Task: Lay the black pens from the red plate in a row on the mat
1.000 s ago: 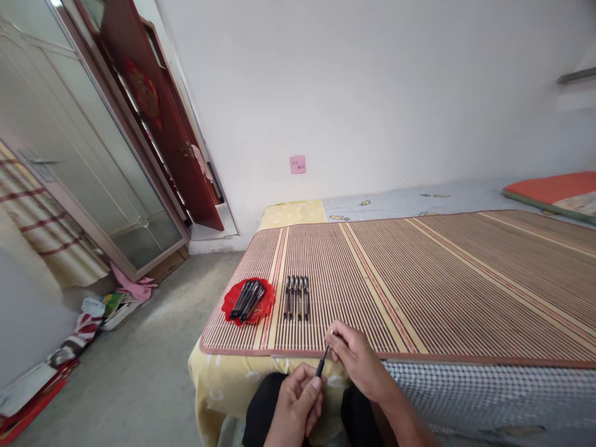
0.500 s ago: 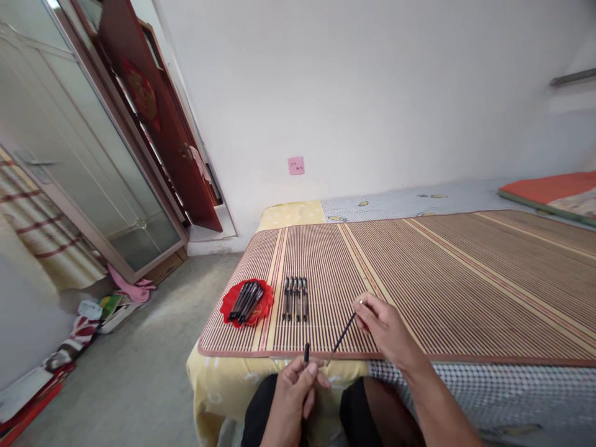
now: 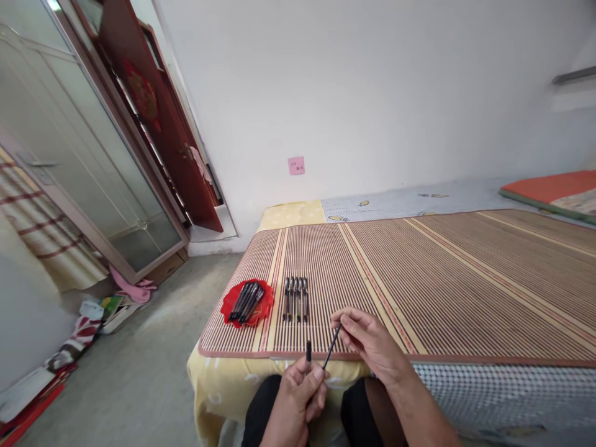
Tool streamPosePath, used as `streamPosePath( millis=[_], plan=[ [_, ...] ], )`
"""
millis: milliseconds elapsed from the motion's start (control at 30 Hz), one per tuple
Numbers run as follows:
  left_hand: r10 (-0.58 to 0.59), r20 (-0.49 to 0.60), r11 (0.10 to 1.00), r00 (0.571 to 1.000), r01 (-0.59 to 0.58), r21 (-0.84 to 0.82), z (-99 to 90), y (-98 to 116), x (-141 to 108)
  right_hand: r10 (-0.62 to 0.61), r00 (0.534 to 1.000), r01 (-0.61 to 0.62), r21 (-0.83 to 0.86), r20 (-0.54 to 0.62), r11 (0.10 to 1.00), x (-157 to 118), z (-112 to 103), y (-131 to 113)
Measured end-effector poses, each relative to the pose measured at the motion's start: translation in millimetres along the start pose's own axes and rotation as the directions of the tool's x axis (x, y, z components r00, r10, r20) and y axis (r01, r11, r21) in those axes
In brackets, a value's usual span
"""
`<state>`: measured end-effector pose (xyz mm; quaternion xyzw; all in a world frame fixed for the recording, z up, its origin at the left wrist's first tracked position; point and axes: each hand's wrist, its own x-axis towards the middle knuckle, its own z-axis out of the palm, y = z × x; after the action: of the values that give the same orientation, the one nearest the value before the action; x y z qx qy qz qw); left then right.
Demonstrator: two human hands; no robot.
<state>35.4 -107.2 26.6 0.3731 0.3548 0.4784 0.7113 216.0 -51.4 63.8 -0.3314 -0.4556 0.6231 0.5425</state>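
Note:
My left hand [image 3: 300,388], low at the mat's front edge, is closed on a pen part [image 3: 308,351] whose black end points up. My right hand [image 3: 365,338] pinches the upper end of a thin dark pen refill [image 3: 331,346]. The refill slants down, and its lower end reaches my left thumb and fingers; whether they grip it I cannot tell. Beyond my hands, several black pens [image 3: 296,299] lie side by side on the striped mat [image 3: 447,292]. Left of them, more black pens [image 3: 246,302] are heaped in a red scalloped dish [image 3: 266,308].
The mat covers a bed with a yellow sheet [image 3: 218,385] hanging over its front. My knees are just below the edge. A pink note [image 3: 296,166] is stuck to the white wall. Folded orange bedding [image 3: 554,186] lies far right; cloths and papers [image 3: 88,323] lie on the floor at left.
My right hand has moved left and down with the refill, closer to my left hand. The refill's lower end now meets the left fingertips. The laid-out pens and the dish have stayed put.

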Motion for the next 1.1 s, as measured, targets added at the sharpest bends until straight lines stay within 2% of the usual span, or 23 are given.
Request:
streamPosePath(
  millis=[100, 167, 233, 300, 467, 567, 667, 733, 933, 1100],
  plan=[
    [-0.073, 0.141, 0.983, 0.987, 0.095, -0.159, -2.6, -2.2, 0.3, 0.05, 0.994, -0.053, 0.028, 0.099, 0.998, -4.8, -1.1, -4.5],
    [-0.096, 0.196, 0.971, 0.976, 0.136, -0.199, -4.0, -5.0, 0.6, 0.07, 0.986, -0.074, 0.023, 0.151, 0.997, -7.7, -3.3, -7.4],
    [-0.086, 0.179, 0.973, 0.98, 0.121, -0.195, -4.5, -8.2, 0.8, 0.069, 0.984, -0.07, 0.0, 0.163, 0.998, -8.9, -5.7, -8.1],
    [-0.054, 0.106, 0.985, 0.993, 0.071, -0.155, -3.7, -10.6, 0.9, 0.061, 0.987, -0.057, -0.03, 0.15, 0.998, -8.3, -7.4, -6.2],
    [0.026, -0.076, 0.999, 0.997, -0.024, 0.026, 3.5, -7.9, 1.4, 0.0, 0.999, 0.0, 0.004, 0.054, 1.0, -4.1, 0.5, 3.7],
    [0.057, -0.143, 0.993, 0.988, -0.042, 0.106, 9.2, -2.3, 2.8, -0.027, 0.997, 0.032, 0.065, -0.077, 0.997, -2.9, 12.4, 8.1],
    [0.067, -0.187, 0.987, 0.98, -0.038, 0.154, 11.0, -1.2, 5.2, -0.039, 0.971, 0.07, 0.124, -0.234, 0.99, -1.0, 21.2, 13.0],
    [0.072, -0.195, 0.985, 0.978, -0.038, 0.17, 8.7, -5.1, 7.5, -0.044, 0.956, 0.09, 0.149, -0.289, 0.985, 1.2, 23.3, 17.5],
    [0.08, -0.218, 0.987, 0.973, -0.048, 0.15, -4.1, -25.8, 17.7, -0.08, 0.936, 0.116, 0.086, -0.342, 0.99, 5.6, 25.1, 30.9],
    [0.08, -0.153, 0.982, 0.985, -0.052, 0.18, -2.0, -25.1, 18.3, -0.15, 0.922, 0.13, -0.079, -0.357, 0.988, 4.5, 30.0, 34.5]
  ],
)
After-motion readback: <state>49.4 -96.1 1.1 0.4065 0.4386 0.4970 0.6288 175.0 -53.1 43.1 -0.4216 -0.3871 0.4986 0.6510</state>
